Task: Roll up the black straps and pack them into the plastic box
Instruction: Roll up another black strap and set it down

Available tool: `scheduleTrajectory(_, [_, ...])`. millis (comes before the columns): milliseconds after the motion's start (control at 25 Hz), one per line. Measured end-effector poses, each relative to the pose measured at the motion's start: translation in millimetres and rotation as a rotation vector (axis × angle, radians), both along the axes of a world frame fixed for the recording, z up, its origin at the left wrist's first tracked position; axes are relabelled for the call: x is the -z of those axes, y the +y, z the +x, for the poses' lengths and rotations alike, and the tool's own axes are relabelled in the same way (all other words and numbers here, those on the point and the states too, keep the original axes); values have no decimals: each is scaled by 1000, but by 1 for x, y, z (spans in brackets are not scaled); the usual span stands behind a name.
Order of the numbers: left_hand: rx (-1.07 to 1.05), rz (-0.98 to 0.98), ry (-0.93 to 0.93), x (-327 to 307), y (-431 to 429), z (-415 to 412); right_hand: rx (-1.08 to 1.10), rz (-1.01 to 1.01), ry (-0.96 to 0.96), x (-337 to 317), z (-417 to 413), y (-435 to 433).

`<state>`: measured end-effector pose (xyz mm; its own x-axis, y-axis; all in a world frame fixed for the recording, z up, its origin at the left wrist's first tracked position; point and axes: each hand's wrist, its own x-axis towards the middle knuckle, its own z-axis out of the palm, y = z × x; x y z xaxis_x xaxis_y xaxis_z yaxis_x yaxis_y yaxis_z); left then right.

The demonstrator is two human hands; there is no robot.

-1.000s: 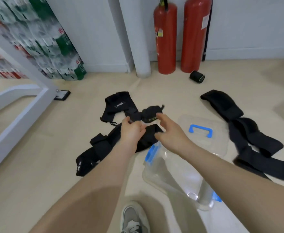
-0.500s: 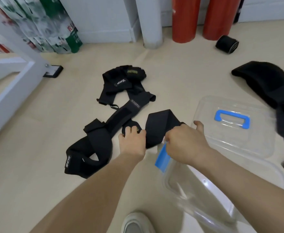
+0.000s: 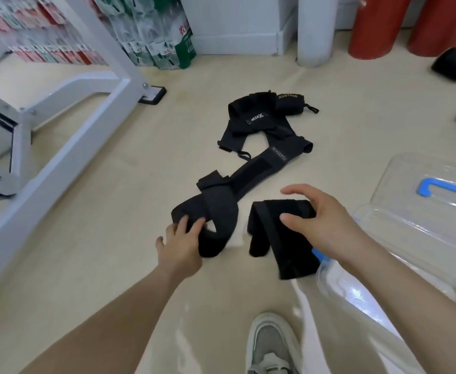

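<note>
Several black straps lie tangled on the beige floor. My left hand (image 3: pixel 181 245) grips the near looped end of a long black strap (image 3: pixel 248 176) that runs away toward a bundle of folded straps (image 3: pixel 253 117). My right hand (image 3: pixel 321 222) rests with spread fingers on a separate wide black strap (image 3: pixel 278 244), folded over on the floor, pressing it down. The clear plastic box (image 3: pixel 369 287) with a blue latch sits just right of that strap, partly under my right forearm. Its clear lid (image 3: pixel 421 182) with a blue handle lies beyond it.
A rolled black strap (image 3: pixel 454 64) lies at the far right near two red fire extinguishers (image 3: pixel 399 25). A white metal frame (image 3: pixel 59 125) stands on the left, with packs of bottled water (image 3: pixel 151 31) behind it. A white pillar (image 3: pixel 314 31) stands at the back. My grey shoe (image 3: pixel 271 344) is at the bottom.
The view has tipped down and closer to the floor. My hands have parted: the left slid left onto the looped strap end, the right spread flat on the wide folded strap.
</note>
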<state>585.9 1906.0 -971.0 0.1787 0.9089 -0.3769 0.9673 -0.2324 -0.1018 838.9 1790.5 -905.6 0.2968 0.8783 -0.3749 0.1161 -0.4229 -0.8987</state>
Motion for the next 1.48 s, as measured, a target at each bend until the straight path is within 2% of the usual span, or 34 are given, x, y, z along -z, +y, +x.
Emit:
scheduleTrajectory(40, [95, -9, 152, 9, -5, -13, 15, 13, 27, -2, -4, -4])
scheduleTrajectory(120, [256, -63, 270, 13, -17, -17, 54, 9, -59, 3, -14, -10])
scheduleTrajectory(160, [320, -105, 219, 9, -18, -13, 63, -35, -131, 6, -18, -13])
scheduleTrajectory(200, [312, -168, 75, 0, -18, -4, 24, -106, -228, 6, -23, -18])
scheduleTrajectory(280, [93, -316, -292, -37, -16, 20, -99, -230, -353, 1, -34, -29])
scheduleTrajectory(320, [11, -324, -469, -64, -15, 35, -121, -247, -330, -10, -38, -36])
scheduleTrajectory(400, [-85, -393, -785, -134, -25, 59, -83, -151, -158, -47, -44, -53])
scheduleTrajectory(480, [-8, -531, -863, -214, -47, 75, -107, 67, -42, -100, -44, -69])
scheduleTrajectory(600, [188, -750, -800, -325, -96, 67, -313, 264, -175, -190, -43, -96])
scheduleTrajectory(680, [248, -864, -803, -380, -131, 45, -321, 302, -272, -236, -45, -122])
scheduleTrajectory(760, [259, -815, -816, -418, -164, 22, -216, 333, -364, -272, -41, -153])
scheduleTrajectory(800, [263, -719, -850, -431, -181, 10, -157, 331, -361, -290, -37, -173])
scheduleTrajectory(880, [196, -509, -992, -448, -213, -4, -125, 252, -245, -316, -28, -213])
scheduleTrajectory(960, [101, -407, -1143, -459, -241, -13, -240, 133, -150, -333, -24, -253])
scheduleTrajectory(1040, [101, -431, -1202, -472, -267, -17, -340, 61, -189, -343, -25, -288])
scheduleTrajectory(1120, [165, -480, -1222, -481, -280, -16, -378, 93, -157, -354, -28, -309])
scheduleTrajectory(1320, [273, -491, -1282, -485, -294, 13, -367, 326, 151, -373, -62, -305])
scheduleTrajectory(1400, [309, -329, -1245, -477, -292, 22, -284, 322, 206, -369, -68, -297])
scheduleTrajectory(1480, [432, 27, -1096, -466, -284, 24, -261, 253, 175, -368, -63, -303])
